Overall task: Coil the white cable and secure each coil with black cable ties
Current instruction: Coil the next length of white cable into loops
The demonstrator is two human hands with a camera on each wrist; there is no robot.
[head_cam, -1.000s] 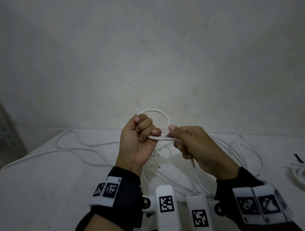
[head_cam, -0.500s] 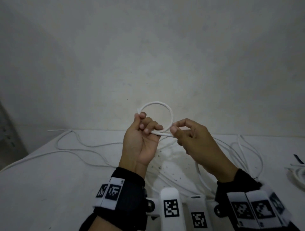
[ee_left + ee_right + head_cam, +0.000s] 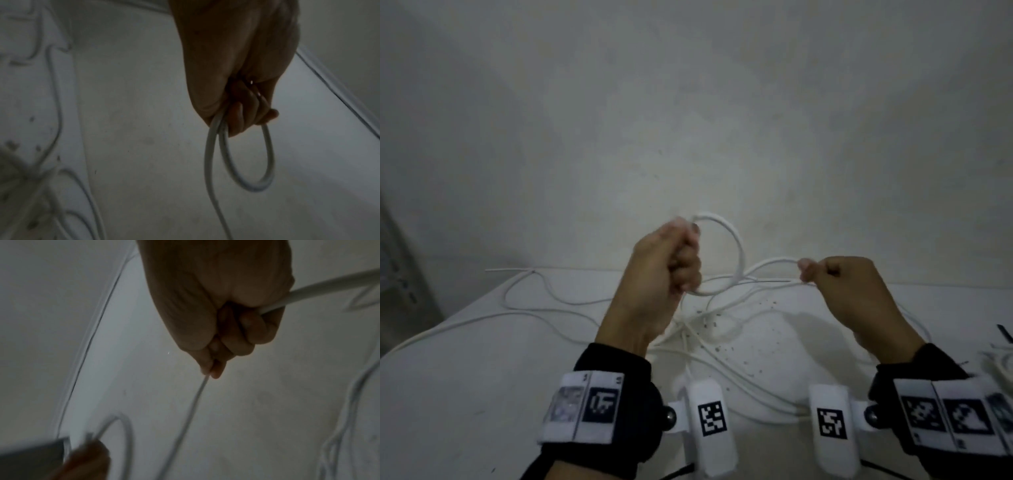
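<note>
My left hand (image 3: 681, 260) is raised over the table in a fist and grips a small loop of the white cable (image 3: 738, 246). In the left wrist view the loop (image 3: 267, 162) hangs from the curled fingers (image 3: 246, 113) of that hand. My right hand (image 3: 815, 272) is off to the right and pinches the same cable (image 3: 197, 395) between thumb and fingers, with a stretch of it running between the two hands. A black cable tie (image 3: 1005, 333) lies at the table's right edge.
The remainder of the white cable (image 3: 722, 356) sprawls in loose bends over the white table (image 3: 465, 394), reaching to the left edge. A wound white cable (image 3: 1005, 365) lies at the far right. Dark specks dot the table's middle. A plain wall (image 3: 688, 120) stands behind.
My right hand has slid to the right along the cable, away from the left hand. The left hand has risen a little with the loop still in its grip.
</note>
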